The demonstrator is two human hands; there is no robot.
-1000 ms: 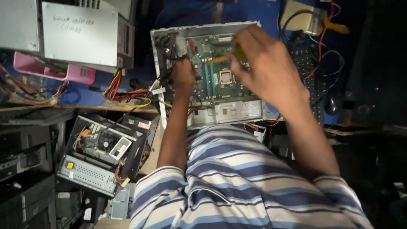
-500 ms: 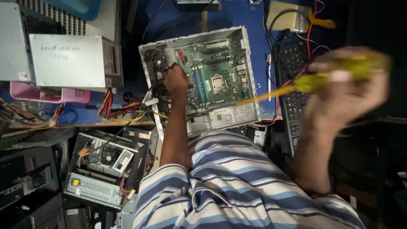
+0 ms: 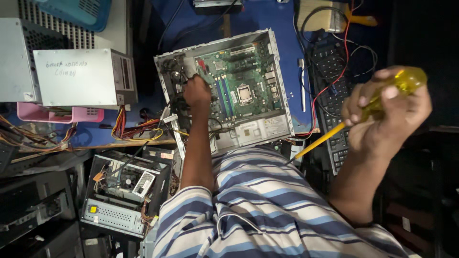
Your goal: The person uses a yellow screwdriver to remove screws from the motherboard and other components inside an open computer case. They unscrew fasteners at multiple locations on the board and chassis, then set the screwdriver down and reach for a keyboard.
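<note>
My left hand (image 3: 197,91) is down inside the open case (image 3: 224,91), fingers curled at the left edge of the green board (image 3: 241,79), right by the dark cable bundle (image 3: 174,71). I can't tell whether it grips anything there; the knuckles hide the fingertips. My right hand (image 3: 385,114) is up and well off to the right, over the keyboard (image 3: 330,71), fist closed around a yellow screwdriver (image 3: 368,112). Handle sticks out the top of my fist, shaft runs down-left, tip hanging clear of the case just above my striped shirt (image 3: 267,210). The case lies flat on the blue bench (image 3: 201,28), board face up, socket (image 3: 245,93) near the middle. A pen (image 3: 302,86) lies just right of the case. Left of it sits a grey power supply (image 3: 83,79) on a pink tray (image 3: 60,114), loose wires (image 3: 136,130) spilling out. Lower left, another opened computer (image 3: 126,193) sits below the bench.
</note>
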